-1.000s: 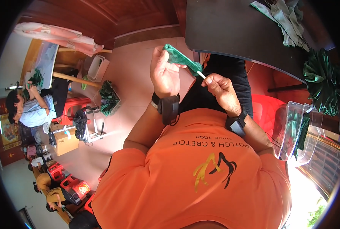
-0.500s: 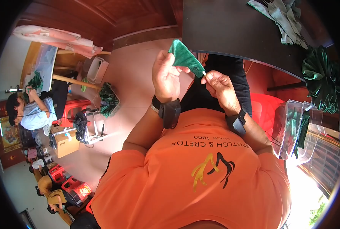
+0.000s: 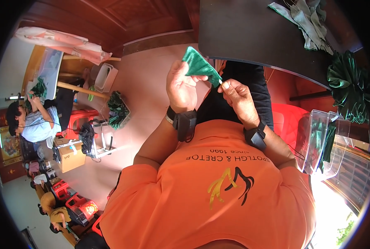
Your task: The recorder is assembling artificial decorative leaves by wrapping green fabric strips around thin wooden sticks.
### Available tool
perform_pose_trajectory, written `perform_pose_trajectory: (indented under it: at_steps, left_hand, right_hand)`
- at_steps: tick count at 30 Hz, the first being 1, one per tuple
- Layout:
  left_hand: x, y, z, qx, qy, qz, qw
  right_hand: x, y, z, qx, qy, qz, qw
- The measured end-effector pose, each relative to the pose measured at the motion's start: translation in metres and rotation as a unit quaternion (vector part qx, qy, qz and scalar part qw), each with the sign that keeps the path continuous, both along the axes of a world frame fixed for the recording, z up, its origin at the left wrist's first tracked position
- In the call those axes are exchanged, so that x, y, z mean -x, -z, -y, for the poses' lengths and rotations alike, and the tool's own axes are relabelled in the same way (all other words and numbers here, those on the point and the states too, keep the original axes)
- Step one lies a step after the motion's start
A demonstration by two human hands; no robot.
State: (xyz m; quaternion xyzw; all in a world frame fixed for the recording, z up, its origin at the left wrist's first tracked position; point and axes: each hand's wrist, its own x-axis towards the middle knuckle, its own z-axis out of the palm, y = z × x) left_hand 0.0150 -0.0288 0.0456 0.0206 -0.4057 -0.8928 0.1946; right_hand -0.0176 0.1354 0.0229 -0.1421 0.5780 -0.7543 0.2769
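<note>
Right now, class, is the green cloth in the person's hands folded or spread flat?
Folded: the green cloth forms a narrow wedge tapering to a point pinched by the right hand.

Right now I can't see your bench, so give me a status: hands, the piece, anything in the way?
Left hand pinching green fabric piece. Right hand gripping its lower tip. Dark table just beyond; nothing between the hands.

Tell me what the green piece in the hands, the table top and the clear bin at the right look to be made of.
Green piece: seemingly fabric, matte and finely textured, folded to a point between left hand and right hand. Table top: dark, smooth and flat, possibly laminate or painted wood; the look leaves it open. Clear bin: transparent, glossy plastic by its see-through walls and highlights.
</note>
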Motion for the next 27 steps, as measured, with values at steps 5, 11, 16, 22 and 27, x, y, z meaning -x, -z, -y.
perform_pose_trajectory:
  at_steps: [5,11,16,22,27]
  left_hand:
    - [-0.005,0.001,-0.007,0.077,0.022,-0.007,0.997]
    - [-0.013,-0.014,0.003,0.095,0.008,0.036,0.995]
    - [-0.013,-0.013,0.005,0.054,0.074,-0.068,0.994]
    - [0.020,-0.057,0.036,0.254,-0.063,-0.109,0.959]
    - [0.038,-0.065,0.007,0.064,0.036,-0.089,0.993]
  right_hand:
    - [0.002,-0.004,0.001,0.001,0.012,0.021,1.000]
    - [0.009,-0.011,-0.001,-0.113,0.132,-0.310,0.935]
    - [0.008,0.005,-0.005,0.038,0.074,-0.121,0.989]
    - [0.017,-0.006,-0.021,0.115,-0.055,-0.007,0.992]
    - [0.009,-0.006,-0.015,0.080,-0.081,0.003,0.994]
